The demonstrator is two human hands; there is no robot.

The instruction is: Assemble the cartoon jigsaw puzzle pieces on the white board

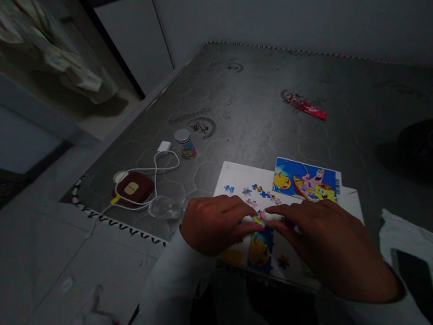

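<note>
A white puzzle board (234, 176) lies on a grey mat, with several loose blue and pink jigsaw pieces (254, 190) scattered on it and a partly built colourful patch (259, 248) near its front edge. A cartoon reference picture (306, 179) rests at the board's far right. My left hand (214, 223) and my right hand (325, 240) meet over the board, fingertips pinched together on a small puzzle piece (262, 218) between them.
A dark red power bank (133, 188) with a white cable and plug (164, 147) lies left of the board. A small jar (186, 143) stands behind it, and a clear glass object (165, 207). A red wrapper (307, 106) lies far back. A dark phone (414, 283) sits right.
</note>
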